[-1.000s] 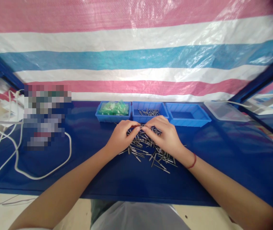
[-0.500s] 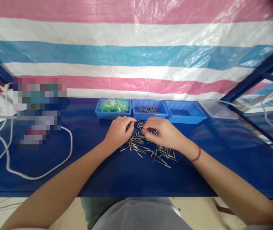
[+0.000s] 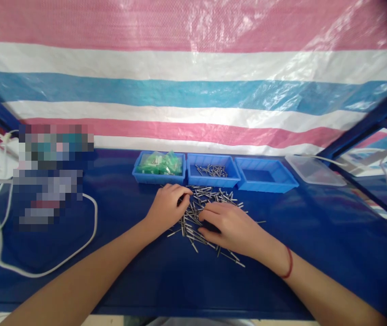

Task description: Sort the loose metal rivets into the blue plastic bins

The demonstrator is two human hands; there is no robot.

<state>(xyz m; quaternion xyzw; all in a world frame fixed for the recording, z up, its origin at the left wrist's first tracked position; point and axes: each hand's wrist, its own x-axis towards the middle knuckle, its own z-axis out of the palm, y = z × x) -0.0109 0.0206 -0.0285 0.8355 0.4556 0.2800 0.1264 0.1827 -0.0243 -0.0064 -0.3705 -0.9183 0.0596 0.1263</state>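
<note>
A loose pile of blind rivets [image 3: 198,217] lies on the blue tabletop between my hands. My left hand [image 3: 168,207] is at the pile's left edge, its fingers curled and the index finger and thumb nearly meeting; what they hold, if anything, is hidden. Over the right part of the pile, my right hand [image 3: 230,226] has thumb and fingers apart, with the fingertips down at the rivets. Behind the pile, the middle blue bin [image 3: 213,182] contains more rivets. The left blue bin [image 3: 159,178] holds green-tinted plastic bags.
A third blue bin [image 3: 267,184] stands on the right, beside a clear plastic lid or tray [image 3: 317,171]. A white cable [image 3: 93,226] loops over the left of the table, near blurred items. A striped plastic sheet [image 3: 193,93] hangs behind.
The camera view has tilted up, so the table appears lower. My right hand has come nearer to me over the pile, and its thumb and fingers have spread. My left hand stays curled.
</note>
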